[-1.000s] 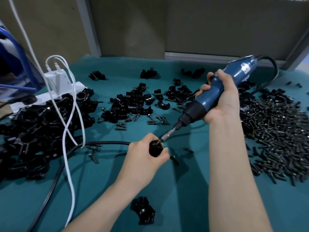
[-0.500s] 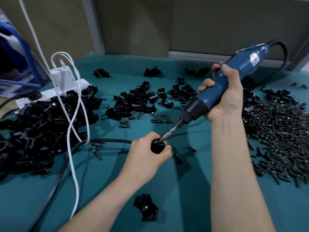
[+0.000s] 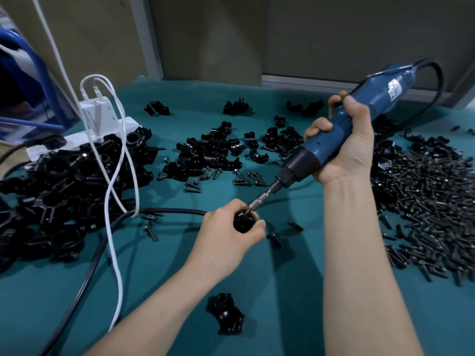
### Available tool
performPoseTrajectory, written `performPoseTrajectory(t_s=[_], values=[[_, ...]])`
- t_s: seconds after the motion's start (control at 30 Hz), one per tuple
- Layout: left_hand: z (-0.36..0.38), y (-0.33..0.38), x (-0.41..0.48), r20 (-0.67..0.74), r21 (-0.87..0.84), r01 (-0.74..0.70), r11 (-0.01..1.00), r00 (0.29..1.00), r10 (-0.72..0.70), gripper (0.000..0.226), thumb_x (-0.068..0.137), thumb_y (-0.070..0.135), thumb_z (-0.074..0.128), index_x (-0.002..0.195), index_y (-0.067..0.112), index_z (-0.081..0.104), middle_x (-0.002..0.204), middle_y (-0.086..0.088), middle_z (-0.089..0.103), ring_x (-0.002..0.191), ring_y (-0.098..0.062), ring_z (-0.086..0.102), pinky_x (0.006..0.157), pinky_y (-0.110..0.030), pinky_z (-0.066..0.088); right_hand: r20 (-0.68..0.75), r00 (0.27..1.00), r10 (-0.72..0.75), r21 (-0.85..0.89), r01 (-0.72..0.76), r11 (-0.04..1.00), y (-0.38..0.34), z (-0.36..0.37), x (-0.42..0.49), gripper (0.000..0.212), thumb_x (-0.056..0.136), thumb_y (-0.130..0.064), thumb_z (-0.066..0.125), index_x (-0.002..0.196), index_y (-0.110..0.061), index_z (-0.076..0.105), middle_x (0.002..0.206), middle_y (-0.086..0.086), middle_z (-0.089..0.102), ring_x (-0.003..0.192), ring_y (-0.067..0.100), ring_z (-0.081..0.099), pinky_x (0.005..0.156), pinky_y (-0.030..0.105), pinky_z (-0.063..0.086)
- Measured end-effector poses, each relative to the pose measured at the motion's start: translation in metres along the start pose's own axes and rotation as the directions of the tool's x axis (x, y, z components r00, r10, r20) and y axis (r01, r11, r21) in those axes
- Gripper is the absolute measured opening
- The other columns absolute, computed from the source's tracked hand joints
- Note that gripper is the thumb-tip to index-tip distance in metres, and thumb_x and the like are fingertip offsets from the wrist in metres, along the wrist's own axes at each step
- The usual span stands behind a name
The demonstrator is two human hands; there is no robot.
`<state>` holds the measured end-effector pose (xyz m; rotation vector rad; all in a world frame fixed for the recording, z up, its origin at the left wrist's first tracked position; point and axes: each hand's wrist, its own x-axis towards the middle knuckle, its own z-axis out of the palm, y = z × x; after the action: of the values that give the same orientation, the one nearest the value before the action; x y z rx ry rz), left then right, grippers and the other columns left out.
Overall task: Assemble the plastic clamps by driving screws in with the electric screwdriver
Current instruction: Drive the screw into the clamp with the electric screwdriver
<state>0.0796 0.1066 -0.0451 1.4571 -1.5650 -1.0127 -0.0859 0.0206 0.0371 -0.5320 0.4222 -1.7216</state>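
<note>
Head: electric screwdriver (image 3: 314,147) slants down-left onto clamp (image 3: 241,222).

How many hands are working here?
2. The left hand holds a black clamp low in the middle; the right hand grips the blue screwdriver above it.

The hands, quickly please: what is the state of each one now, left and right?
Left hand: closed around a black plastic clamp, holding it under the driver bit.
Right hand: closed around the blue electric screwdriver.
</note>
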Motion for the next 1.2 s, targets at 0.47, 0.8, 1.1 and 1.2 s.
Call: performPoseTrajectory(t_s=[0.47, 0.8, 1.1, 1.2], values=[[0.0, 0.0, 0.001, -0.064, -0.093, 0.019, 0.995, 0.998, -0.025, 0.011, 0.079, 0.031, 0.068, 0.077, 0.02, 0.064, 0.068, -0.005, 0.068, 0.051, -0.01, 0.046, 0.044, -0.018, 0.038, 0.116, 0.993, -0.01, 0.049, 0.004, 0.999, 0.004, 0.004, 0.0, 0.004, 0.089, -0.018, 0.05, 0.086, -0.019, 0.052, 0.081, -0.008, 0.058, 0.044, 0.006, 0.045, 0.047, 0.02, 0.043], [-0.001, 0.0, 0.001, -0.08, -0.102, 0.005, 0.995, 0.997, -0.013, 0.011, 0.082, 0.026, 0.068, 0.078, 0.017, 0.064, 0.067, -0.007, 0.068, 0.048, -0.009, 0.042, 0.043, -0.015, 0.035, 0.115, 0.993, 0.004, 0.052, -0.01, 0.999, 0.008, 0.006, -0.001, 0.022, 0.093, -0.017, 0.049, 0.074, -0.018, 0.06, 0.073, -0.009, 0.059, 0.044, 0.006, 0.045, 0.046, 0.02, 0.043], [-0.001, -0.001, 0.001, -0.076, -0.115, 0.013, 0.993, 0.997, -0.021, 0.011, 0.08, 0.029, 0.066, 0.077, 0.018, 0.064, 0.071, -0.009, 0.068, 0.051, -0.012, 0.045, 0.047, -0.02, 0.038, 0.197, 0.98, 0.037, 0.032, -0.044, 0.999, 0.011, 0.01, -0.003, 0.04, 0.093, -0.018, 0.047, 0.06, -0.021, 0.069, 0.064, -0.01, 0.059, 0.044, 0.005, 0.047, 0.046, 0.019, 0.045], [-0.001, -0.001, 0.001, -0.074, -0.117, 0.018, 0.993, 0.997, -0.027, 0.011, 0.08, 0.028, 0.067, 0.076, 0.019, 0.064, 0.07, -0.008, 0.068, 0.05, -0.011, 0.044, 0.046, -0.02, 0.038, 0.158, 0.987, 0.039, 0.051, -0.048, 0.998, 0.012, 0.009, -0.002, 0.032, 0.092, -0.017, 0.049, 0.065, -0.019, 0.066, 0.069, -0.009, 0.059, 0.044, 0.005, 0.046, 0.046, 0.02, 0.044]])
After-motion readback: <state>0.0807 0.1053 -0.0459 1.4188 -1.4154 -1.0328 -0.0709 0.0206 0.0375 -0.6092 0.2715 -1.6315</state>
